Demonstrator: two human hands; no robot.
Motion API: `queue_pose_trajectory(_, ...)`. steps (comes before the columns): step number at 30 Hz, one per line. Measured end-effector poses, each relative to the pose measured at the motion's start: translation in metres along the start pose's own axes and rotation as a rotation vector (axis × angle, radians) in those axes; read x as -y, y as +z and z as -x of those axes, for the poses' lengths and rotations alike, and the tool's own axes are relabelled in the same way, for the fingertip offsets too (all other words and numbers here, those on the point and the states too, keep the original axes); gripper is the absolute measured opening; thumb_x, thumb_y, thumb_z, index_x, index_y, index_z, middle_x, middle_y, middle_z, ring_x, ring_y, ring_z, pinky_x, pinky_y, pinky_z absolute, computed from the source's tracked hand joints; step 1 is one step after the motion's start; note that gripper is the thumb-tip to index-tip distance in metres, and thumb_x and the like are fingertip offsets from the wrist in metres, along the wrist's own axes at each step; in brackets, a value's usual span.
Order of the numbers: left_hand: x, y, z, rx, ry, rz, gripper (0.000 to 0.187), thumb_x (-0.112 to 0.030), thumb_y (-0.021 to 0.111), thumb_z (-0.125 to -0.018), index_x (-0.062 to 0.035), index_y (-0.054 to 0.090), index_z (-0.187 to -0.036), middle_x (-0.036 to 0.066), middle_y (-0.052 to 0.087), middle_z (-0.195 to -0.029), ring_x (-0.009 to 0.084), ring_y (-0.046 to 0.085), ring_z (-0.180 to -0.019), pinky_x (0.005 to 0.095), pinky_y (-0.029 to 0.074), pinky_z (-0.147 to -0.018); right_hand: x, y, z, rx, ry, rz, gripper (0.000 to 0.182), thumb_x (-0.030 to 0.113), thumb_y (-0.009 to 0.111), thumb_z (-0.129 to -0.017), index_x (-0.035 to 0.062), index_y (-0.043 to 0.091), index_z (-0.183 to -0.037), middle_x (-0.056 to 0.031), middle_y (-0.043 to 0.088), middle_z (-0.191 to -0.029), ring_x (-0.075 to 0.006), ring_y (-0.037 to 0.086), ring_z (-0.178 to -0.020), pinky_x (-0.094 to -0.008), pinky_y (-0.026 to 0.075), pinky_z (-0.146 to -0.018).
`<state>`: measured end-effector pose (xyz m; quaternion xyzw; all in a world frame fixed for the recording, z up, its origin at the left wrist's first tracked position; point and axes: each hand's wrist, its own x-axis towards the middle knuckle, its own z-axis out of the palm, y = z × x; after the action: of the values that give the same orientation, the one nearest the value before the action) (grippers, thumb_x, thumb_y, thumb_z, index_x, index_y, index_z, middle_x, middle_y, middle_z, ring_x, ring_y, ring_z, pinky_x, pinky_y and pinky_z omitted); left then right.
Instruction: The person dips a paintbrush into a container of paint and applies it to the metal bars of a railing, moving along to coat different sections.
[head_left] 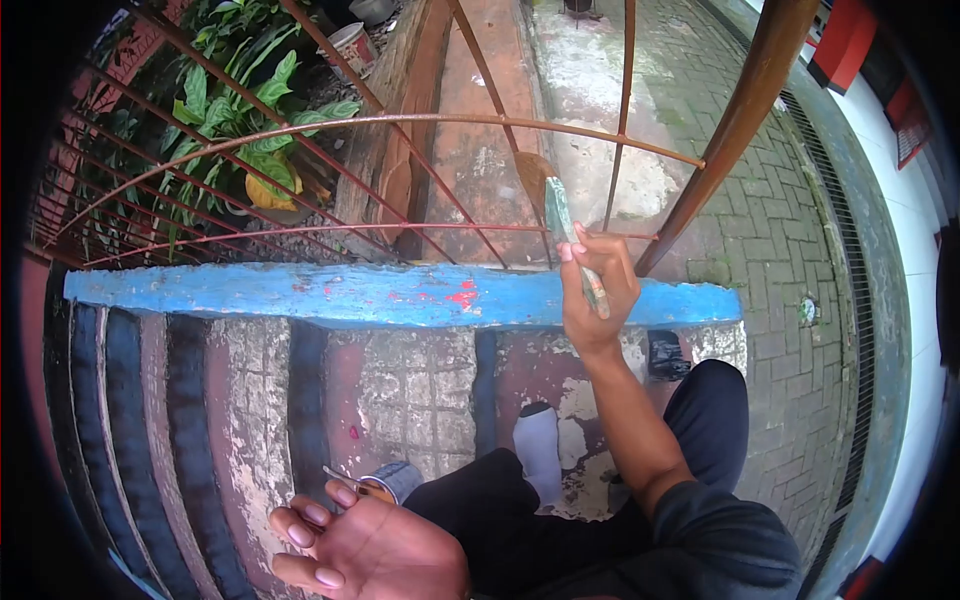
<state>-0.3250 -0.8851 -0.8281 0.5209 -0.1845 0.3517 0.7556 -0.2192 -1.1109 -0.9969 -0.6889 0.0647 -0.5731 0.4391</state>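
Note:
My right hand (603, 275) grips the handle of a paintbrush (558, 205) with worn, paint-marked green sides. Its brown bristles point up and lie against a thin upright bar of the rusty-brown metal fence (490, 112). Down at the lower left, my left hand (375, 550) is turned palm up, fingers loosely bent and apart, holding nothing. Just beyond its fingers stands a small can (395, 482), partly hidden by that hand, with brown at its mouth and a thin stick-like end showing beside it.
A chipped blue ledge (400, 293) runs across under the fence. Leafy plants (235, 110) and a white bucket (352, 48) are behind the bars at left. A thick brown post (735, 120) rises at right beside brick paving (785, 270). A black container (667, 355) sits near my knee.

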Motion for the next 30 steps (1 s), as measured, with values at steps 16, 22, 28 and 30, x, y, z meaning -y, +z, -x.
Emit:
queue_pose_trajectory(16, 0.015, 0.019, 0.013, -0.052, 0.02, 0.006, 0.058, -0.07, 0.045, -0.104, -0.0143, 0.048, -0.088, 0.011, 0.037, -0.114, 0.0211, 0.04, -0.104, 0.0388, 0.034, -0.094, 0.03, 0.034, 0.011, -0.001, -0.054, -0.019, 0.016, -0.011, 0.078, -0.084, -0.0015, 0.067, -0.09, -0.016, 0.067, -0.101, -0.0335, 0.075, -0.1, -0.0399, 0.059, -0.077)
queue_pose_trajectory(22, 0.018, 0.035, 0.015, 0.001, 0.026, 0.169, 0.063, -0.069, 0.047, -0.103, -0.0062, 0.055, -0.099, 0.011, 0.053, -0.118, 0.0254, 0.051, -0.114, 0.0439, 0.04, -0.099, 0.021, 0.022, -0.019, 0.158, -0.118, -0.2, 0.018, -0.012, 0.079, -0.082, -0.002, 0.067, -0.092, -0.0156, 0.066, -0.1, -0.0336, 0.076, -0.099, -0.0389, 0.06, -0.077)
queue_pose_trajectory(28, 0.012, 0.036, 0.018, 0.061, -0.062, 0.032, 0.048, -0.062, 0.05, -0.104, -0.0153, 0.042, -0.095, 0.008, 0.04, -0.116, 0.0198, 0.039, -0.105, 0.0406, 0.031, -0.095, 0.012, 0.005, -0.038, 0.116, -0.07, -0.068, 0.015, -0.011, 0.077, -0.084, -0.0031, 0.068, -0.093, -0.0156, 0.066, -0.1, -0.0322, 0.075, -0.098, -0.0384, 0.059, -0.079)
queue_pose_trajectory(30, 0.013, 0.036, 0.018, 0.075, -0.054, 0.025, 0.05, -0.064, 0.047, -0.104, -0.015, 0.042, -0.095, 0.008, 0.038, -0.118, 0.0196, 0.038, -0.106, 0.0411, 0.03, -0.096, 0.009, -0.001, -0.035, 0.118, -0.146, -0.091, 0.015, -0.011, 0.076, -0.085, -0.0032, 0.068, -0.095, -0.0163, 0.067, -0.1, -0.0327, 0.076, -0.099, -0.0388, 0.059, -0.079)
